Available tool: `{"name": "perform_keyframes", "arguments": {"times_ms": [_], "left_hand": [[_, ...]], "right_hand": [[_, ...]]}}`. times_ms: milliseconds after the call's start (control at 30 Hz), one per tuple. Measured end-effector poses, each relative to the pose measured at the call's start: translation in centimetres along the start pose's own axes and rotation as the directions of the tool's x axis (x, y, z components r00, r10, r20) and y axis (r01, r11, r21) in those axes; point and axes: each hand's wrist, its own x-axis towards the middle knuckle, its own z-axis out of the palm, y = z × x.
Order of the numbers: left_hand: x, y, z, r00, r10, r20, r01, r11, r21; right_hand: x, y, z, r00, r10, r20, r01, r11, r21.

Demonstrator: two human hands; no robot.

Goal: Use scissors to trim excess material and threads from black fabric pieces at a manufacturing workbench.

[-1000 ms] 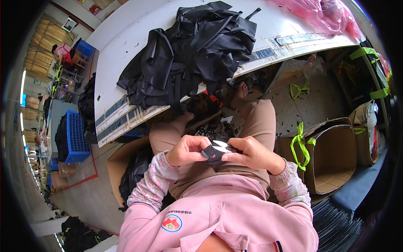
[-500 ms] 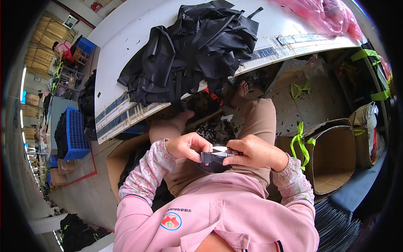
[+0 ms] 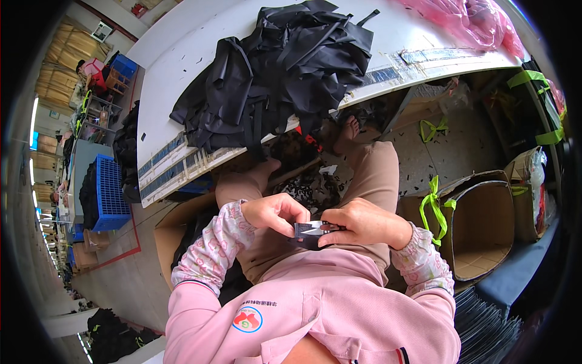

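Observation:
Over my lap, my left hand (image 3: 276,213) pinches the edge of a small black fabric piece (image 3: 308,243) between thumb and fingers. My right hand (image 3: 364,222) is closed around a small pair of thread snips (image 3: 314,229). Their pale metal blades point left and lie against the black piece, near my left fingertips. The handles are mostly covered by my right fingers. Whether the blades are closed on a thread is too small to tell.
Beyond my knees a white table (image 3: 176,67) bears a heap of black fabric pieces (image 3: 291,67) and a pink plastic bag (image 3: 467,24). At right stands an open cardboard box (image 3: 482,230) with a green tie. A blue crate (image 3: 111,191) is at left. Dark scraps litter the floor.
The snips' blades have come down and over the black piece's edge, and they look closer together. Both hands have shifted slightly; the black piece has turned a little.

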Motion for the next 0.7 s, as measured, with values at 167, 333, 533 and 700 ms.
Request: {"name": "perform_keyframes", "arguments": {"times_ms": [167, 333, 533, 700], "left_hand": [[0.43, 0.21, 0.23, 0.998, -0.036, 0.054, 0.036, 0.999, -0.001], [0.53, 0.12, 0.20, 0.994, -0.053, 0.099, 0.050, 0.998, 0.040], [0.56, 0.23, 0.34, 0.992, -0.077, 0.102, 0.071, 0.996, 0.055], [0.72, 0.44, 0.46, 0.991, -0.084, 0.108, 0.075, 0.994, 0.083]], "right_hand": [[0.41, -0.22, 0.35, 1.000, 0.001, 0.022, -0.002, 0.998, 0.058], [0.32, 0.20, 0.42, 0.997, 0.005, 0.076, -0.008, 0.999, 0.043], [0.28, 0.21, 0.37, 0.995, -0.013, 0.096, 0.008, 0.999, 0.046], [0.44, 0.14, 0.46, 0.993, -0.023, 0.114, 0.016, 0.998, 0.062]]}}
